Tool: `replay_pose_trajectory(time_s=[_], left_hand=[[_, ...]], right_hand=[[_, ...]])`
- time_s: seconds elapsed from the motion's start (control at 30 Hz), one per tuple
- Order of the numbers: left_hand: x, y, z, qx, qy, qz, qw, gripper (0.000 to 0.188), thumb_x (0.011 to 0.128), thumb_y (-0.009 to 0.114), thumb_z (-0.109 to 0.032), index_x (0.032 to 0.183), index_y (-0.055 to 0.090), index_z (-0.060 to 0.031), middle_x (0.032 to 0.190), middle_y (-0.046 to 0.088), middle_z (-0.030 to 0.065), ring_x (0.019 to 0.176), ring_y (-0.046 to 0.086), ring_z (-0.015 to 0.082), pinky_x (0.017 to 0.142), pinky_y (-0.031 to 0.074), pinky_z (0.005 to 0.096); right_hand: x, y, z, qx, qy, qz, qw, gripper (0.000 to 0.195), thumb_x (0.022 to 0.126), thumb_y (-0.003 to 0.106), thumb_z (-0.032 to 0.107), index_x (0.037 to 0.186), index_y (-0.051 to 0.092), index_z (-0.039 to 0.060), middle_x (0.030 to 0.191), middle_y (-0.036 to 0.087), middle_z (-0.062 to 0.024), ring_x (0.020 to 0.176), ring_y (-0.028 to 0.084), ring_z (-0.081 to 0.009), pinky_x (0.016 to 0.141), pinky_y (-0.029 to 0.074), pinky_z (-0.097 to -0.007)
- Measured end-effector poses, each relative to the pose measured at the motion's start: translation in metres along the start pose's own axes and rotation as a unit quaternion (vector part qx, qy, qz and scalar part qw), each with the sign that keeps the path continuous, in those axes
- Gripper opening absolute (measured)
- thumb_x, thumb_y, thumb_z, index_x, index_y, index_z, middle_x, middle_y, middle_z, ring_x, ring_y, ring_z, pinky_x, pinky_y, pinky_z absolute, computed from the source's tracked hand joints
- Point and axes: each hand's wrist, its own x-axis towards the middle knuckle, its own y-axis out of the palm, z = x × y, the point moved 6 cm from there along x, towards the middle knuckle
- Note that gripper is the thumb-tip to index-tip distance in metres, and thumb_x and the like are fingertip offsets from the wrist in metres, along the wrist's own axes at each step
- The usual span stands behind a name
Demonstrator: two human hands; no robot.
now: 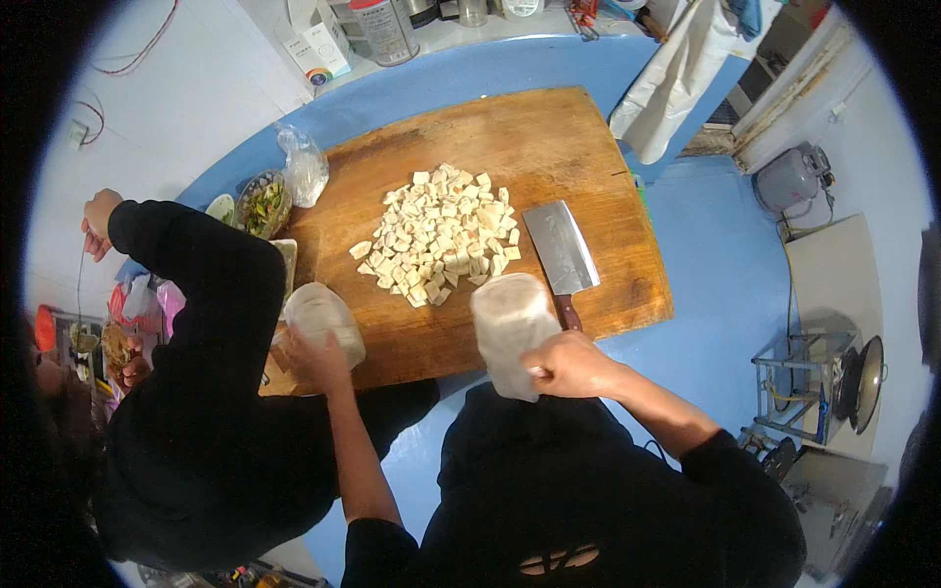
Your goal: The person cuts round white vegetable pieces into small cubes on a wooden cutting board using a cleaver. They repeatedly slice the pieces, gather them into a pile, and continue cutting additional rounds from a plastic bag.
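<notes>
A heap of pale diced food pieces (441, 231) lies on a wooden board (617, 235). My right hand (573, 364) is closed on the lower right side of a whitish, translucent plastic container or bag (514, 323), tilted over the board's near edge. Motion blur leaves its exact kind unclear. Left of the heap, my left hand (320, 360) grips the near edge of a whitish rounded thing (331, 320), also blurred. A cleaver (562, 250) with a brown handle rests right of the heap, its handle partly behind my right hand.
At left, a person in black (213, 353) crowds the board, one arm raised. Along the board's left side are a glass bowl of green food (263, 206), a small bowl (220, 209) and a plastic bag (303, 169). A gas cylinder (790, 176) stands far right.
</notes>
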Motion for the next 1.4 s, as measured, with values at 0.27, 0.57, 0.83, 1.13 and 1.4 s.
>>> replay_pose_trajectory(time_s=[0.27, 0.57, 0.83, 1.13, 1.4], left_hand=[[-0.142, -0.028, -0.154, -0.376, 0.238, 0.335, 0.831, 0.051, 0.076, 0.072, -0.012, 0.124, 0.055, -0.0067, 0.123, 0.056, 0.0139, 0.115, 0.05, 0.0326, 0.1, 0.038, 0.0439], [-0.134, -0.022, -0.177, -0.35, 0.307, 0.281, 0.84, 0.039, 0.081, 0.067, -0.022, 0.117, 0.059, -0.008, 0.107, 0.06, 0.0109, 0.099, 0.054, 0.0316, 0.085, 0.042, 0.0424], [-0.13, -0.018, -0.211, -0.375, 0.402, 0.24, 0.8, 0.024, 0.08, 0.064, -0.024, 0.101, 0.067, -0.0126, 0.098, 0.061, 0.0067, 0.091, 0.056, 0.0293, 0.08, 0.043, 0.0416], [-0.127, 0.01, -0.195, -0.448, 0.248, 0.422, 0.748, 0.021, 0.08, 0.057, -0.014, 0.096, 0.064, -0.0017, 0.087, 0.066, 0.0137, 0.082, 0.062, 0.0282, 0.076, 0.048, 0.0351], [-0.13, 0.023, -0.191, -0.548, 0.169, 0.463, 0.676, 0.019, 0.088, 0.051, -0.005, 0.101, 0.062, 0.002, 0.094, 0.064, 0.0077, 0.088, 0.06, 0.0144, 0.081, 0.047, 0.0281]], right_hand=[[0.059, 0.033, -0.07, 0.078, 0.047, 0.0, 0.996, 0.029, 0.087, 0.055, 0.013, 0.113, 0.05, 0.004, 0.073, 0.064, -0.0149, 0.077, 0.064, -0.0348, 0.069, 0.05, -0.0427], [0.014, 0.014, -0.089, 0.102, 0.146, -0.102, 0.979, 0.034, 0.085, 0.055, 0.004, 0.119, 0.05, 0.0031, 0.089, 0.067, -0.0163, 0.088, 0.063, -0.0351, 0.078, 0.049, -0.0409], [0.023, 0.027, -0.105, 0.018, 0.163, -0.147, 0.976, 0.025, 0.082, 0.064, 0.009, 0.106, 0.065, 0.0021, 0.09, 0.065, -0.0164, 0.083, 0.062, -0.0309, 0.076, 0.049, -0.0368], [0.043, -0.005, -0.087, 0.132, 0.151, -0.238, 0.95, 0.004, 0.085, 0.065, 0.008, 0.086, 0.067, 0.0043, 0.083, 0.068, -0.0077, 0.082, 0.063, -0.0203, 0.076, 0.049, -0.0338], [0.036, 0.041, -0.13, 0.179, 0.21, -0.027, 0.961, 0.026, 0.079, 0.074, 0.019, 0.1, 0.068, 0.005, 0.087, 0.069, -0.0091, 0.081, 0.064, -0.0206, 0.078, 0.05, -0.0329]])
